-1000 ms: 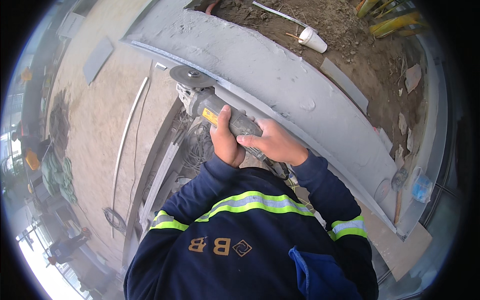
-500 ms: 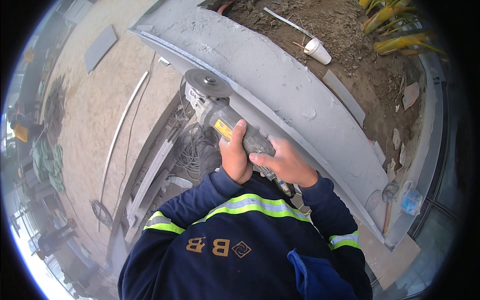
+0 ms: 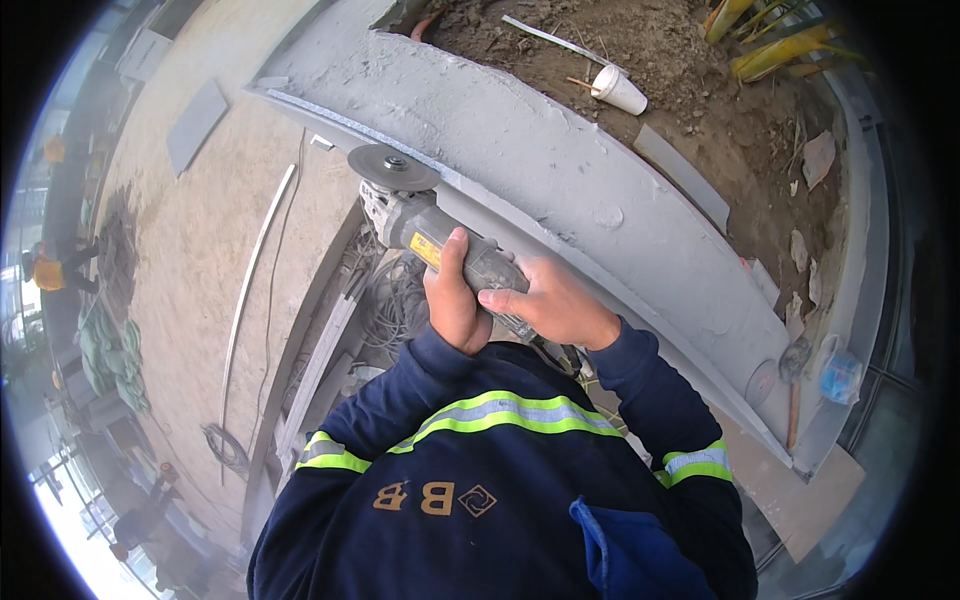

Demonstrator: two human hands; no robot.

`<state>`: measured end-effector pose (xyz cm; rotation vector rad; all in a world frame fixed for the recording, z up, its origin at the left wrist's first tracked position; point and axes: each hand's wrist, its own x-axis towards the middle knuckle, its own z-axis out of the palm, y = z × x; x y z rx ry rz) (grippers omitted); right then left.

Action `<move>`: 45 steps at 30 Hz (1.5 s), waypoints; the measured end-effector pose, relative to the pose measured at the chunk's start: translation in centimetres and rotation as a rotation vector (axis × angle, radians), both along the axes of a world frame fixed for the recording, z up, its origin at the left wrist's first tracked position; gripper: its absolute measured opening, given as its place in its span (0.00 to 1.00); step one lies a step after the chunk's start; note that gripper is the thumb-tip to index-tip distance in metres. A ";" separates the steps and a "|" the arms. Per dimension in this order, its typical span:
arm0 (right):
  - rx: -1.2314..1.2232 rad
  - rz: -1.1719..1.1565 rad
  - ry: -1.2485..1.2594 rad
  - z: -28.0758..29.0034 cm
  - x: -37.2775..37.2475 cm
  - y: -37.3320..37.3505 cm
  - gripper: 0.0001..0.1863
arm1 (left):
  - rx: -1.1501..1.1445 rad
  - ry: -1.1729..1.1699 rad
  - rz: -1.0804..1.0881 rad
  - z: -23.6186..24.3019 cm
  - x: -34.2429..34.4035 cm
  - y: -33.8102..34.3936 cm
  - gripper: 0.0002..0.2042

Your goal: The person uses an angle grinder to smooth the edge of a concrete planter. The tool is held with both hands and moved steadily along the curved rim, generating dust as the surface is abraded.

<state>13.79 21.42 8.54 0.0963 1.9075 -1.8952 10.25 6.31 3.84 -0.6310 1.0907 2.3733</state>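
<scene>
I hold a dusty grey angle grinder (image 3: 425,235) with both hands. My left hand (image 3: 455,295) wraps round its body beside a yellow label, thumb on top. Closer to the cord end, my right hand (image 3: 555,305) grips the handle. The grinder's cutting disc (image 3: 393,167) lies at the front edge of a curved grey coated ledge (image 3: 560,170), beside a pale speckled strip along that edge; I cannot tell if they touch. Cables (image 3: 385,315) and long boards (image 3: 315,375) lie below on the left.
A soil bed (image 3: 740,150) holds a white cup (image 3: 619,88) and yellowish stalks. A blue plastic item (image 3: 838,375) and wooden-handled tool (image 3: 792,405) sit at right. The concrete floor (image 3: 200,260) holds a grey sheet (image 3: 195,128) and white strip (image 3: 255,270). People (image 3: 65,270) are at far left.
The view shifts slightly down-right, then back up-left. The grinder and both hands shift with it, with little change against the ledge; both hands keep their grip.
</scene>
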 end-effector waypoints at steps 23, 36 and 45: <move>-0.006 -0.069 0.018 -0.7 0.3 -0.3 0.26 | 0.022 0.003 -0.041 0.1 -0.1 -0.2 0.22; 0.009 -0.005 -0.003 -2.2 -1.4 0.0 0.30 | 0.060 -0.040 0.010 -1.2 -1.6 -0.2 0.17; 0.010 -0.021 0.040 -0.6 1.2 0.6 0.29 | 0.029 0.046 -0.036 0.2 1.3 0.5 0.20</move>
